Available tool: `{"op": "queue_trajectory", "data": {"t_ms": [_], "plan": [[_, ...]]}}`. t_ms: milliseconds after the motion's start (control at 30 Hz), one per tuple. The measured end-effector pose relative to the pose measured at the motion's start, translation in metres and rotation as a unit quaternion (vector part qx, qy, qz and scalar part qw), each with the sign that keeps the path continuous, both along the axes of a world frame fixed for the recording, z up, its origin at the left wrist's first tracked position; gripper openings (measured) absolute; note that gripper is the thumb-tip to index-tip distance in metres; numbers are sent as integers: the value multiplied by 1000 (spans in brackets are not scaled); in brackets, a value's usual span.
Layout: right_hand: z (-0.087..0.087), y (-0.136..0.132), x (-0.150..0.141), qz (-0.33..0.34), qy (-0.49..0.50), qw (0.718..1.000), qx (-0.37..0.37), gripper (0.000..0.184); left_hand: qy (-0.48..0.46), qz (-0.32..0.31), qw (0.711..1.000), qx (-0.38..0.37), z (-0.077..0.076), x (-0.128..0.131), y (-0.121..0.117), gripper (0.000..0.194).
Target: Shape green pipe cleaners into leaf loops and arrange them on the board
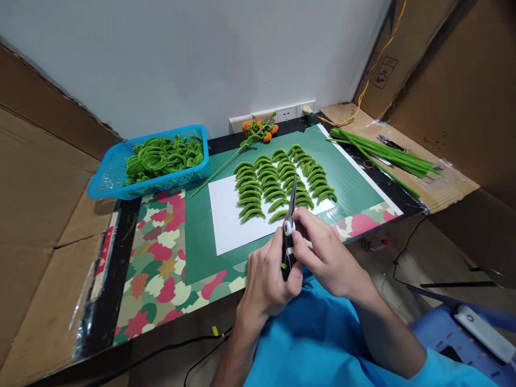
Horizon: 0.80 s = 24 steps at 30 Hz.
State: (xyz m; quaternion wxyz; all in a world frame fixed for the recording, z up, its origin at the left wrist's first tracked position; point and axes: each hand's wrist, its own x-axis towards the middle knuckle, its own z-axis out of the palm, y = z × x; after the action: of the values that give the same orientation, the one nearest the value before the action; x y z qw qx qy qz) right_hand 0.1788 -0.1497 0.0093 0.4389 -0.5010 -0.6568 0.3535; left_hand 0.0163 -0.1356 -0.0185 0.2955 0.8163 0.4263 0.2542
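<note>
Both my hands meet at the table's front edge around a pair of scissors [289,226] with dark blades, a white pivot and black handles. The blades point away from me. My left hand [268,271] is closed about the handle side. Against the pivot and lower blade, the fingers of my right hand [324,250] are pressed. A tiny green bit [283,265] shows by my left fingers; what it belongs to is hidden. Just beyond the blade tips, curved green fuzzy leaf pieces [249,193] lie in columns on a white sheet [223,226].
A blue basket [161,185] of green fuzzy pieces stands at the left. Behind the sheet lies an orange-and-green fuzzy flower stem [252,141] on the green mat [199,258]. Green pipe cleaners [387,153] are bundled at the right. Cardboard walls [455,91] flank the table.
</note>
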Motion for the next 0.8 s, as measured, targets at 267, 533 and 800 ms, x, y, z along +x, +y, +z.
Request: {"op": "queue_trajectory", "data": {"t_ms": [267, 533, 800], "plan": [[7, -5, -11, -24, -58, 998, -9, 16, -7, 12, 1000, -8, 1, 1, -1, 26], [4, -1, -10, -1, 13, 1000, -7, 8, -56, -10, 996, -67, 1, -5, 0, 47], [3, -1, -10, -21, -3, 1000, -7, 7, -53, -4, 996, -75, 3, -4, 1, 43]]}}
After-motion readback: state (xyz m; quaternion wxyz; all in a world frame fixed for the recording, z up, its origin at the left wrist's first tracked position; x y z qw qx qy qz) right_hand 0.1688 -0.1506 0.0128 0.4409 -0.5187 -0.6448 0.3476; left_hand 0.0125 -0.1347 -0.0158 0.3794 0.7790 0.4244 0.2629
